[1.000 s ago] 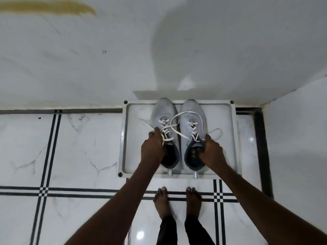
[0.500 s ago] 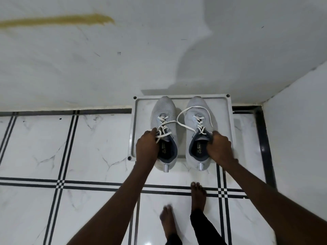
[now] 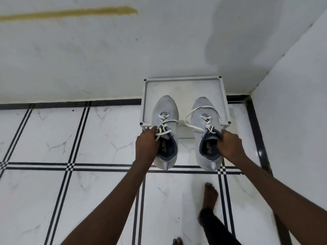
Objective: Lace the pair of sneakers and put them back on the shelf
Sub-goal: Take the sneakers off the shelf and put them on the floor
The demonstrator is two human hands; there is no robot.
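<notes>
White marble-look floor [image 3: 99,138] with thin black double-line tile borders crossing in a grid; a solid black strip runs along the base of the walls. White back wall [image 3: 88,59] is scuffed, with a long yellowish smear [image 3: 70,13] at upper left and a soft shadow at upper right. A second white wall [image 3: 292,103] meets it at right, forming a corner. In that corner sits a low white shelf [image 3: 184,85], a rimmed tray top with small dark holes at its corners, top surface bare at the back. Left hand [image 3: 147,145] has its fingers closed on the collar and tongue area of the left grey sneaker [image 3: 165,110], loose white lace ends bunched at the fingers. Right hand [image 3: 230,146] has its fingers closed on the collar edge of the right grey sneaker [image 3: 203,110], whose white lace [image 3: 190,119] loops out loose to the side. Both sneakers point toes toward the back wall, toes overlapping the shelf's front half, heels out past its front edge over the floor; cannot tell if the soles touch the shelf. Sneakers are apart, side by side. Both forearms bare. A bare foot [image 3: 210,193] with a dark trouser leg is blurred at lower right; toes of another foot show at the bottom edge.
</notes>
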